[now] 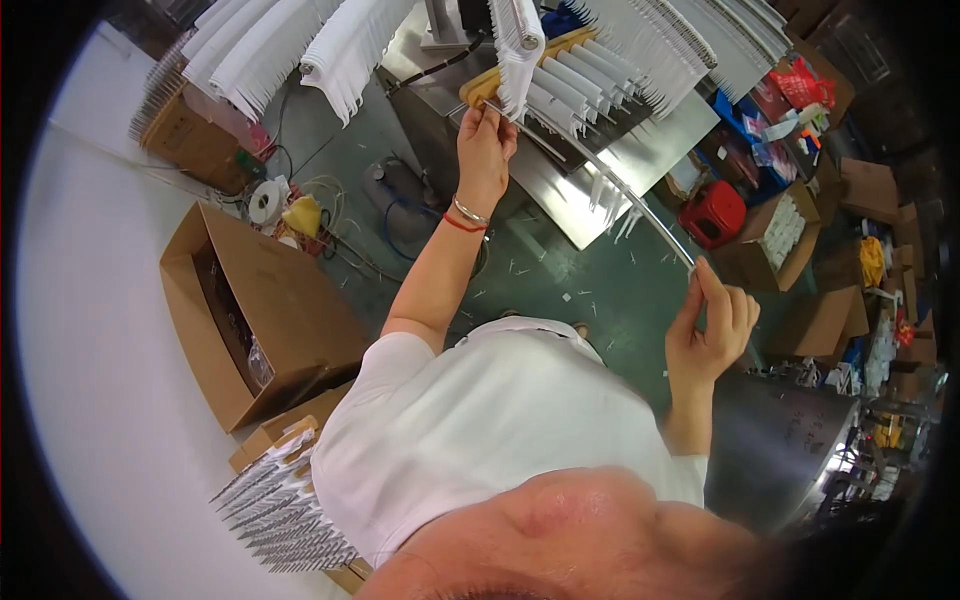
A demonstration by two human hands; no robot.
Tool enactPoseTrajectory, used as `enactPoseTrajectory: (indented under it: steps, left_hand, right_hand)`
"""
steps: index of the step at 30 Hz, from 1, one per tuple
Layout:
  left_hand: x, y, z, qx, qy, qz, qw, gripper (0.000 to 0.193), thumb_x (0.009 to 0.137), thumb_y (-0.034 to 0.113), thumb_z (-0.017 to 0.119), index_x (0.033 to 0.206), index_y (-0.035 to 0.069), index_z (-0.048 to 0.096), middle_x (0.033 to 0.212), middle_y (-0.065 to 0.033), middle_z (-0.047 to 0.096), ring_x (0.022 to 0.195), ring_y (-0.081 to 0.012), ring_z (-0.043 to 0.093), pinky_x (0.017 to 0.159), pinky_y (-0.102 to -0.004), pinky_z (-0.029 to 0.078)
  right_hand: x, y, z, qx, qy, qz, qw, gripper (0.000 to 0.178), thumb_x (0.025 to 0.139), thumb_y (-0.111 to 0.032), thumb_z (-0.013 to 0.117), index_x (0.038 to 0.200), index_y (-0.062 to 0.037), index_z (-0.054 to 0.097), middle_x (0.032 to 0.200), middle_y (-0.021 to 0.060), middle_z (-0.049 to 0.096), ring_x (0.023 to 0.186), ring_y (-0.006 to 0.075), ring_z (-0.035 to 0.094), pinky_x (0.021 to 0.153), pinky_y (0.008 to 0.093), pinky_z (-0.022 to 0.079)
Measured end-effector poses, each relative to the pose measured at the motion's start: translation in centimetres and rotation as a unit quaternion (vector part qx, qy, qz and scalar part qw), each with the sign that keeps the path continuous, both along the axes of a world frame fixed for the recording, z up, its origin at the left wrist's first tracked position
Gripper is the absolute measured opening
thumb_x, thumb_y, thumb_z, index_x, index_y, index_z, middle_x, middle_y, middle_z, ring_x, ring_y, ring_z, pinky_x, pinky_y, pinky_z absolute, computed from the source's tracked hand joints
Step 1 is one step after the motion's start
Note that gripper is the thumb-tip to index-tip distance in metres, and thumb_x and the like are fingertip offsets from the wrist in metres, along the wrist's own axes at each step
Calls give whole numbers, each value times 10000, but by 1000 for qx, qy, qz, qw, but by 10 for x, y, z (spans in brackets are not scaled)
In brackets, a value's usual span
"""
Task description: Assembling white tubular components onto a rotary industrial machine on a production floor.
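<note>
A thin metal rod (pixel 655 222) slants across the front of me, with a few small white pieces (pixel 612 200) hanging from its middle. My right hand (pixel 712 325) pinches its near end between thumb and fingers. At the far end my left hand (pixel 484 150) is closed, fingertips pressed together on the rod beside a yellowish wooden bar (pixel 480 88). What exactly lies between those fingertips is partly hidden. White rolled pieces (pixel 570 88) sit in a row along the bar. Just above my left hand hangs a rod packed with white strips (pixel 515 55).
More loaded rods of white strips (pixel 350 50) hang at the far side over a metal table (pixel 585 215). A cardboard box (pixel 270 300) stands left. Right are a red stool (pixel 713 214) and a box of white pieces (pixel 785 235). White scraps litter the green floor (pixel 530 285).
</note>
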State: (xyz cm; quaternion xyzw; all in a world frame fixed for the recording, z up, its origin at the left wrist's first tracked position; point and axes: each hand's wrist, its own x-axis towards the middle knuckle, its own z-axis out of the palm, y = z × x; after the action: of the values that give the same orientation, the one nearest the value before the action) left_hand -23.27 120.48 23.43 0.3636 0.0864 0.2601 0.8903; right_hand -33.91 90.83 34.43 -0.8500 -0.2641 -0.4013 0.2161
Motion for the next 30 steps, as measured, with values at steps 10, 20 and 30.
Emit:
enactPoseTrajectory:
  steps: [10,20,30]
  left_hand:
    - [-50,-39,16,218,49,-160,962,157,1021,200,476,987,62,542,686,-10,544,491,-58,428,430,-203,309]
    - [21,-14,13,-53,73,16,996,161,1022,218,476,1012,77,554,692,1,548,509,-78,444,443,-200,322]
    - [9,-20,-7,106,43,-68,991,117,1009,188,505,1080,109,556,779,-14,598,599,-94,525,491,-200,391]
  right_hand:
    - [16,-13,-18,100,77,20,992,234,798,78,662,995,-39,711,687,61,533,619,197,454,597,300,361]
    - [18,-21,-4,40,26,-18,999,197,818,71,660,979,-30,713,687,39,529,619,168,449,586,294,365]
    - [25,-38,-13,183,136,-21,973,145,862,48,645,977,-18,705,719,36,534,638,124,458,579,265,359]
